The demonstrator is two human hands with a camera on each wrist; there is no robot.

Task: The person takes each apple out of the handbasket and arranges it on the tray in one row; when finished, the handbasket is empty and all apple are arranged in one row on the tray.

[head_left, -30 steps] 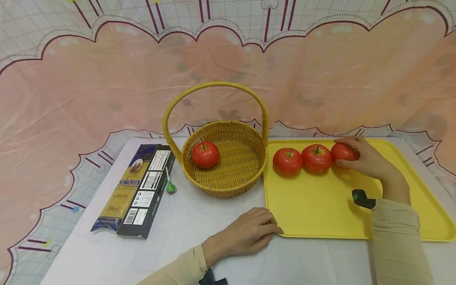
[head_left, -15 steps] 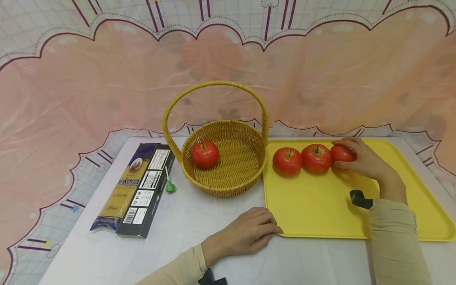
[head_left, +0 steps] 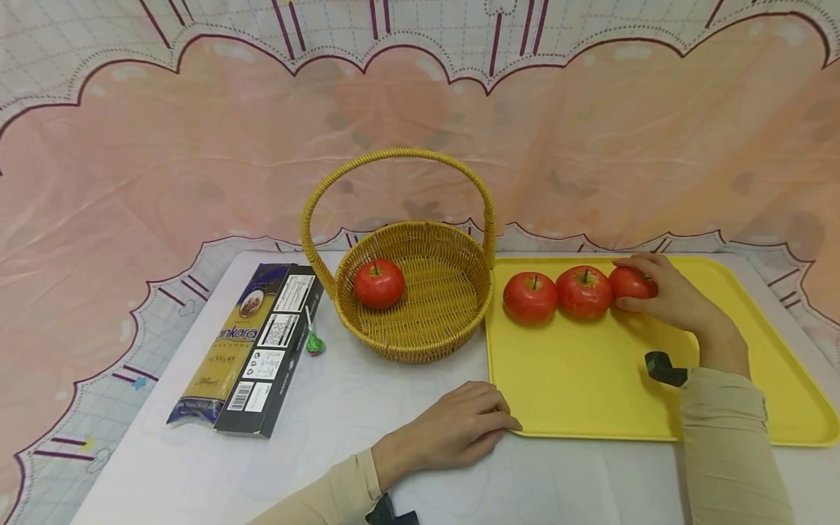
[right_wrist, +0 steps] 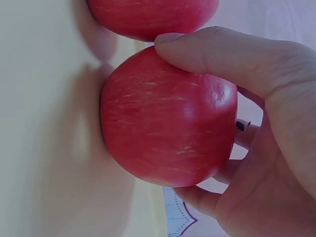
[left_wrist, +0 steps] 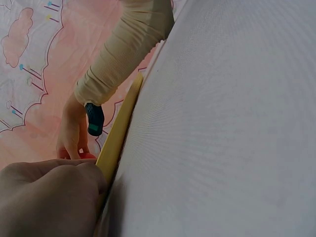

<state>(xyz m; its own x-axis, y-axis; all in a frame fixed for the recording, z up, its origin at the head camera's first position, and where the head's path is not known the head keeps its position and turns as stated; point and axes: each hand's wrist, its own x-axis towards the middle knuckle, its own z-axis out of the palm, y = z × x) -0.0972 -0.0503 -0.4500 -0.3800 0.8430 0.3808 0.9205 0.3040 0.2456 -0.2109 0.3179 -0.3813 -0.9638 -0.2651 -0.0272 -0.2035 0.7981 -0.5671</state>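
My right hand [head_left: 669,292] grips the rightmost red apple [right_wrist: 168,118] on the yellow tray [head_left: 577,386], thumb on one side and fingers round the other. Its stem shows near the palm in the right wrist view. Two more apples, a middle one [head_left: 583,292] and a left one [head_left: 530,297], line up beside it along the tray's far side. My left hand [head_left: 453,430] holds the tray's near left corner, and in the left wrist view its curled fingers [left_wrist: 64,197] meet the tray edge. Another apple [head_left: 378,284] lies in the woven basket [head_left: 420,354] at the left.
The basket's tall handle [head_left: 400,153] arches up beside the tray. Further left lie a pasta packet [head_left: 226,350], a black box [head_left: 269,357] with white labels and a green-wrapped lollipop [head_left: 315,343]. A patterned cloth [head_left: 262,160] hangs behind the white table.
My right hand has shifted slightly left with the rightmost apple, closer to the middle one. The left hand stays at the tray corner.
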